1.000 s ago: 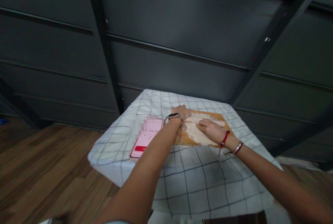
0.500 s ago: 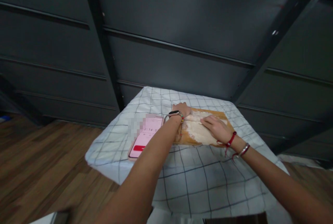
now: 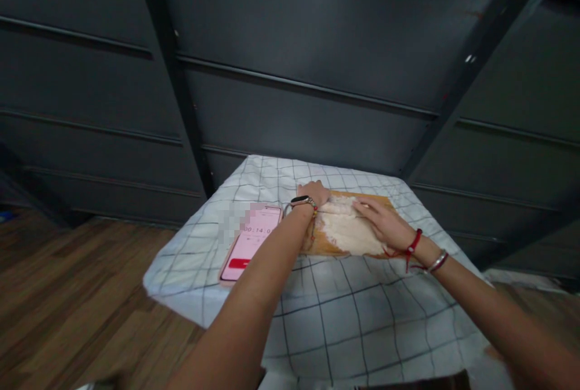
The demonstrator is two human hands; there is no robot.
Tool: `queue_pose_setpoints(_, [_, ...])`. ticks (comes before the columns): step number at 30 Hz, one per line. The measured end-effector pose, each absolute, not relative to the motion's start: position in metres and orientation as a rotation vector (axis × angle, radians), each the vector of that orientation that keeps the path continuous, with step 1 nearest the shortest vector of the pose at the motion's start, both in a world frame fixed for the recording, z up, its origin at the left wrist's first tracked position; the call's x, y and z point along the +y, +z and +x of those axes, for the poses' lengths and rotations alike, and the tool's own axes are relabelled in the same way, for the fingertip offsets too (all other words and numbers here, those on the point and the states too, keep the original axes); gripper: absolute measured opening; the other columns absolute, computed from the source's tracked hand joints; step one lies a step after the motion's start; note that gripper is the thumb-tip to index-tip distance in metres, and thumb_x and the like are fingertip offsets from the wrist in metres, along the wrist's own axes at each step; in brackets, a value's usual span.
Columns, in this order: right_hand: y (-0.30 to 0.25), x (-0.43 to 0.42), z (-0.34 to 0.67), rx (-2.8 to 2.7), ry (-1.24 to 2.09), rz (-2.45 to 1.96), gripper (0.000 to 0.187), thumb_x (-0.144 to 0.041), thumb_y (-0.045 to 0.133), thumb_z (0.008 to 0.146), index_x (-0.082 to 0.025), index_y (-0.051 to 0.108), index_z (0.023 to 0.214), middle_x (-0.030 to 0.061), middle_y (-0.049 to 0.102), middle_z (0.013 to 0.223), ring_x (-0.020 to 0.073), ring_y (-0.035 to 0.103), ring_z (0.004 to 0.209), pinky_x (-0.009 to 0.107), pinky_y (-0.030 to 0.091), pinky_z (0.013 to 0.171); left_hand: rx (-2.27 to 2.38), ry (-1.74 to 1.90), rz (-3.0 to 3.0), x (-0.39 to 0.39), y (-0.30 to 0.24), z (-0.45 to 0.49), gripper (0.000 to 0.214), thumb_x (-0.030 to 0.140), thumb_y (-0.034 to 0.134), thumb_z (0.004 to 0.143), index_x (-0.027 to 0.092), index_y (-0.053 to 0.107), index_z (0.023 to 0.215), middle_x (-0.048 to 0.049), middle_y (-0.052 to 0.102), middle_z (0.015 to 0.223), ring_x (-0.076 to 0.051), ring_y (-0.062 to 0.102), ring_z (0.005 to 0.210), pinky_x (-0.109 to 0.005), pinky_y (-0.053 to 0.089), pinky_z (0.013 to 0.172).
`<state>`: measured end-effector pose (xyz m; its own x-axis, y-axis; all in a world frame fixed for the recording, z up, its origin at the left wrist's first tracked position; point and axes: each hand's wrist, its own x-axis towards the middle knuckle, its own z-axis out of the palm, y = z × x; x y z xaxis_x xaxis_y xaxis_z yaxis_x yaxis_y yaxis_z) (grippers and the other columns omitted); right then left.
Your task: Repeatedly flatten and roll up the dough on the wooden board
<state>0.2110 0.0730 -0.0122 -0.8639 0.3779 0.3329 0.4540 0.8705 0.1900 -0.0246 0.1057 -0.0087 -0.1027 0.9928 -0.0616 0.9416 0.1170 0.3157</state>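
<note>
A pale, whitish roll (image 3: 342, 204), perhaps dough, lies across the far half of a yellow-brown board (image 3: 324, 244). In front of it a flat, ragged-edged cream layer (image 3: 351, 232) covers much of the board. My left hand (image 3: 316, 192), with a watch and beads at the wrist, is closed at the roll's left end, its fingertips hidden. At the other end, my right hand (image 3: 385, 224) rests with its fingers stretched out over the roll and the layer; a red string and a metal bangle circle that wrist.
The small table wears a white checked cloth (image 3: 344, 317). Left of the board lies a phone (image 3: 256, 230) with a running timer, partly behind my left forearm. A dark panelled wall (image 3: 290, 34) rises behind; wooden floor (image 3: 90, 275) shows at the left.
My right hand has shifted slightly right and its fingers have straightened from a curled hold. More of the cream layer shows. My left hand stays at the roll's left end.
</note>
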Motion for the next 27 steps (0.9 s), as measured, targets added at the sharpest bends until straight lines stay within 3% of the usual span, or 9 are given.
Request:
queue_pose_setpoints(9, [-0.013,0.076,0.214,-2.81,-0.454,-0.64,0.04,-0.003,0.043,0.081,-0.012,0.057,0.117,0.0115,0.059,0.112,0.0192,0.052,0.102,0.035,0.045,0.09,2.162,0.308,1.928,0.111,-0.013,-0.026,0.041,0.033,0.038,0.083,0.014,0.054,0.116,-0.0158,0.06,0.117,-0.026,0.055,0.111,-0.041,0.038,0.093])
queue_pose_setpoints(20, [-0.007,0.069,0.213,-2.821,-0.406,-0.605,0.034,-0.007,0.043,0.084,-0.015,0.062,0.111,0.0092,0.06,0.111,0.0183,0.052,0.099,0.035,0.045,0.09,2.177,0.3,1.918,0.111,-0.012,-0.025,0.043,0.032,0.039,0.082,0.014,0.053,0.118,-0.0157,0.06,0.117,-0.026,0.055,0.11,-0.04,0.039,0.092])
queue_pose_setpoints(27, [-0.014,0.078,0.217,-2.706,-0.326,-0.671,0.045,-0.007,0.041,0.082,-0.017,0.052,0.125,0.0111,0.055,0.117,0.0195,0.051,0.106,0.036,0.045,0.09,2.171,0.266,1.939,0.11,-0.011,-0.026,0.042,0.032,0.038,0.083,0.014,0.053,0.118,-0.0153,0.06,0.117,-0.026,0.055,0.11,-0.037,0.042,0.088])
